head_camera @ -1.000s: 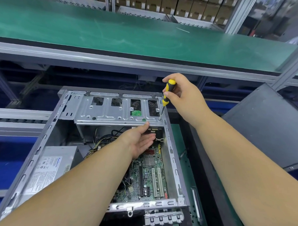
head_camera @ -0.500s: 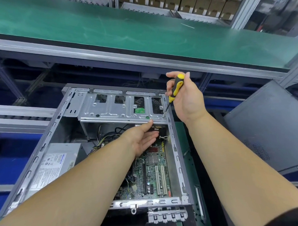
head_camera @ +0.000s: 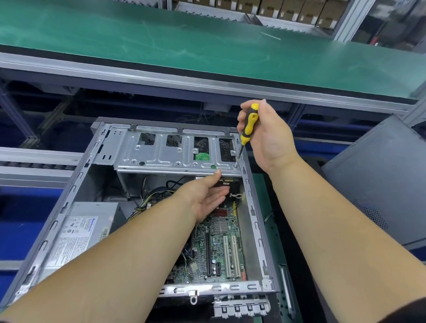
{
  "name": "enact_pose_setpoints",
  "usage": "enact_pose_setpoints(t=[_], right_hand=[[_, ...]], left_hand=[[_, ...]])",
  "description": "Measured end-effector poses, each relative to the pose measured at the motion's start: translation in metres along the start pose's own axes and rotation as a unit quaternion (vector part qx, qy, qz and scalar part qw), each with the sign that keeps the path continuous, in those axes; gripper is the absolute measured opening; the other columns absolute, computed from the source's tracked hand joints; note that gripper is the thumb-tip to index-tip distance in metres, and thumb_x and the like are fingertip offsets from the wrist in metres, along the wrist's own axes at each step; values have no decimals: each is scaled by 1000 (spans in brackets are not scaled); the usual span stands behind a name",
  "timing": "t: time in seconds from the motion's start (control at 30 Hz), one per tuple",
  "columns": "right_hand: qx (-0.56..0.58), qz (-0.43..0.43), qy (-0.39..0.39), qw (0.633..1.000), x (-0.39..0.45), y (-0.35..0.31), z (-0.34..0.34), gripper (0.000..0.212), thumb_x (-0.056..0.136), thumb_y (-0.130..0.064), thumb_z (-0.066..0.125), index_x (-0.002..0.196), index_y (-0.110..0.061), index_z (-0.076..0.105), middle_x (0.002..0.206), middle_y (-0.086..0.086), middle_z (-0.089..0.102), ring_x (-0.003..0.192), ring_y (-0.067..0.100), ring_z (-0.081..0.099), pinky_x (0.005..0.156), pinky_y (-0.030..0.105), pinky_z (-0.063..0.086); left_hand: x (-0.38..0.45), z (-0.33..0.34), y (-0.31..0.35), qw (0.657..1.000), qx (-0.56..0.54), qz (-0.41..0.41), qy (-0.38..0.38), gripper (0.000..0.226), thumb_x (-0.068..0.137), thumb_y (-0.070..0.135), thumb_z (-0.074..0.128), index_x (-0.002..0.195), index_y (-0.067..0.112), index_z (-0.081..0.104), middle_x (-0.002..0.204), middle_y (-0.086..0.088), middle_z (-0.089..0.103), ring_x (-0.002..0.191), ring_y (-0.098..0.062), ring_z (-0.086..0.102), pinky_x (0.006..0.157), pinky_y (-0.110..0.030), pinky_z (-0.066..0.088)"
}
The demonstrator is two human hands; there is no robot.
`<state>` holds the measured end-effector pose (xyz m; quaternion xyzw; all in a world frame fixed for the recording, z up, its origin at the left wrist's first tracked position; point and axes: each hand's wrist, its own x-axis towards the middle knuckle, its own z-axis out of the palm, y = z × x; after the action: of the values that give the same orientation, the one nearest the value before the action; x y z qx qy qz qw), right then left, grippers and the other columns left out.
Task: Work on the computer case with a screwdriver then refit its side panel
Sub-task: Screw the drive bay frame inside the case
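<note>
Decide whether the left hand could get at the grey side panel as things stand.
Probably not without moving. The left hand is inside the computer case, under the drive bracket; the side panel stands beyond the right forearm, which crosses the way.

The left forearm hides part of the motherboard (head_camera: 222, 248) and the cables behind it. Print on the power supply (head_camera: 81, 228) label is too small to read. The side panel (head_camera: 389, 179) is cut by the right edge. The left hand (head_camera: 208, 197) fingertips vanish under the drive cage (head_camera: 173, 153).
</note>
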<state>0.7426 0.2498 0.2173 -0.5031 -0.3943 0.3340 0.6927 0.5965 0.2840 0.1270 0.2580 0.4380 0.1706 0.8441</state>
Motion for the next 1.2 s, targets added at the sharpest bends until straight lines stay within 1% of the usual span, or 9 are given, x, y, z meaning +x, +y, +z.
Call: enact_pose_setpoints(t=[0.1,0.17,0.27,0.4,0.57,0.77,0.87,1.0,1.2], right_hand=[[-64,-7,-8,998,3,0,-1,10,94,-25,56,98,-15,54,88,-1,70,87,21,69,90,37,52],[-79,-10,-6,997,4,0,-1,14,91,-23,62,95,-19,48,88,-1,70,78,18,65,84,39,52],[-72,-13,-1,997,4,1,2,13,93,-32,56,99,-20,54,82,-3,65,67,11,51,69,27,45],[-2,-9,-5,1000,1,1,-1,37,102,-34,35,103,-12,65,88,3,64,78,15,57,78,30,49],[-59,-15,-10,998,3,0,0,12,95,-25,52,97,-15,58,93,1,71,86,21,69,82,34,53],[-56,-16,-4,998,2,2,4,18,98,-36,47,96,-19,54,84,1,65,66,12,49,68,30,41],[9,-11,6,1000,0,2,2,38,105,-32,32,105,-10,63,89,5,65,78,15,56,78,30,49],[-5,-21,4,1000,1,2,0,27,106,-18,38,104,-3,60,92,7,67,96,26,65,97,40,52],[-47,-17,2,999,4,1,3,16,90,-23,60,98,-12,52,85,0,66,70,13,57,72,26,48]], left_hand=[[0,0,0,1000,-1,0,1,36,80,31,77,102,10,59,80,-13,75,71,-15,74,61,-25,60],[0,1,0,1000,0,1,2,36,80,31,77,101,10,58,80,-13,75,70,-15,74,60,-25,60],[0,1,0,1000,-2,1,2,35,79,31,77,101,10,58,82,-13,75,71,-15,74,60,-25,60],[1,0,0,1000,1,4,4,34,79,31,77,99,11,58,84,-14,75,75,-16,74,63,-26,60],[0,0,0,1000,-1,3,4,35,79,30,78,100,10,59,85,-14,75,75,-16,74,61,-26,60],[0,-1,0,1000,0,1,5,35,79,31,77,100,10,59,87,-14,75,78,-16,74,65,-27,61],[0,-1,0,1000,0,1,3,35,79,31,78,100,10,59,87,-14,75,78,-16,74,65,-26,61],[0,0,0,1000,-1,3,4,34,79,31,78,99,10,60,87,-15,75,79,-17,74,65,-26,61],[0,0,0,1000,2,4,3,34,79,31,77,99,11,59,86,-14,75,76,-16,74,65,-26,61]])
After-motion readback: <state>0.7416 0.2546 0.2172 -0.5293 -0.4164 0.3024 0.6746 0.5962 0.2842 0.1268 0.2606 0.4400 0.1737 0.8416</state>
